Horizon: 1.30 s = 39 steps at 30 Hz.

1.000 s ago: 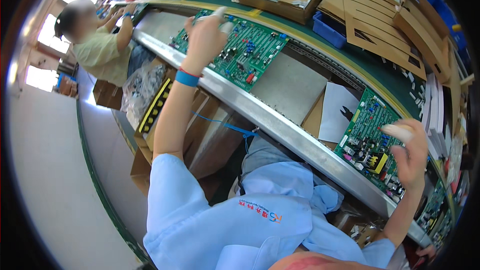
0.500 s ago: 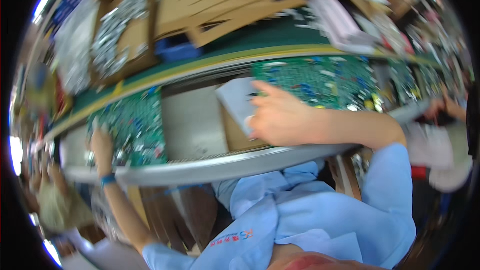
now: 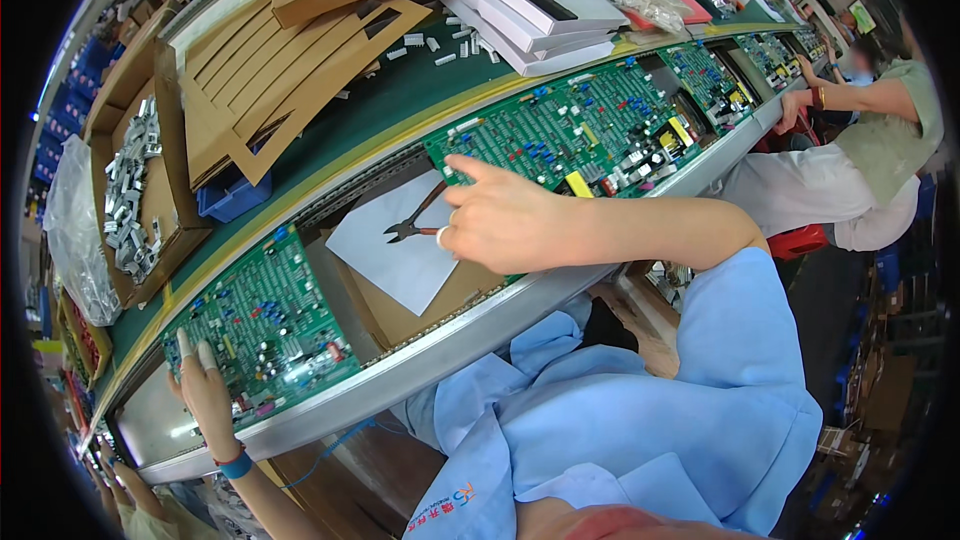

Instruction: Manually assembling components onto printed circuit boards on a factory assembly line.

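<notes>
My left hand (image 3: 205, 395) lies with its fingers stretched out on the left end of a green circuit board (image 3: 265, 315) full of small parts. White covers sit on some fingertips. My right hand (image 3: 510, 225) is over the left edge of a second green circuit board (image 3: 555, 130), index finger extended onto its corner and thumb apart; its other fingers are hidden. Beside that thumb, cutting pliers (image 3: 405, 229) with reddish handles lie on white paper (image 3: 375, 255), their handle ends running out of sight at my hand. Under the paper shows a cardboard piece (image 3: 475, 287).
A metal rail (image 3: 440, 348) edges the line in front of me. Beyond are a cardboard box (image 3: 165, 220) of metal pieces, slotted cardboard (image 3: 265, 90), a blue bin (image 3: 232, 202) and stacked white boxes (image 3: 530, 20). Another person (image 3: 870, 120) works at the right.
The view has turned and become sharper. My right hand, the paper and the pliers appear farther left, with more of the pliers showing. My left hand still touches the left board.
</notes>
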Available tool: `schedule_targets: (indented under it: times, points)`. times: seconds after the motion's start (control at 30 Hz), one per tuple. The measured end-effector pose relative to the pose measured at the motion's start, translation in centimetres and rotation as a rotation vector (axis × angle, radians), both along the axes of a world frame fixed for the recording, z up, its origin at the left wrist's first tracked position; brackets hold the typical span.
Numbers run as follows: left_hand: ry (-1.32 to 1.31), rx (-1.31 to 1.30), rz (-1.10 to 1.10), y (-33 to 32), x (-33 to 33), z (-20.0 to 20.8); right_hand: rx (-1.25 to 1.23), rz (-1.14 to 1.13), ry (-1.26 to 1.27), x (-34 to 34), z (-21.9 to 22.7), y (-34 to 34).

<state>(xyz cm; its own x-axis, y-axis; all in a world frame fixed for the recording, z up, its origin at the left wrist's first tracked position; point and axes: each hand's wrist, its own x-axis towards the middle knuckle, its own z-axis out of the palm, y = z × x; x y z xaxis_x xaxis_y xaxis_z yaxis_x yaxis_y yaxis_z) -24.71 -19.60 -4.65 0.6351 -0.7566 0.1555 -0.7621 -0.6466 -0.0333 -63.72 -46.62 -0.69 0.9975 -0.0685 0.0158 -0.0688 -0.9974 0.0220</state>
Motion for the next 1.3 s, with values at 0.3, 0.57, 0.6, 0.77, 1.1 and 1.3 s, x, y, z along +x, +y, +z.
schedule_targets:
  times: [0.3,0.57,0.6,0.77,1.1,1.3]
  points:
    - [0.194,-0.075,-0.210,-2.7,-4.4,1.2,-0.027,-0.127,0.000,0.7,-0.9,0.7]
    - [0.114,-0.115,-0.398,-5.0,-6.3,0.6,-0.053,-0.200,0.014,1.0,-0.9,1.1]
    - [0.032,-0.154,-0.431,-5.0,-6.4,0.3,-0.070,-0.204,0.005,1.0,-1.0,1.0]
    - [-0.043,-0.112,-0.372,-4.3,-5.2,-0.6,-0.113,-0.240,-0.034,0.5,-2.3,0.1]
    - [0.088,-0.129,-0.437,-6.6,-4.7,1.7,-0.165,-0.410,-0.026,-3.0,-4.1,-2.7]
    - [0.134,-0.198,-0.652,-12.6,-7.3,1.7,-0.233,-0.507,0.079,-3.7,-4.7,-4.5]
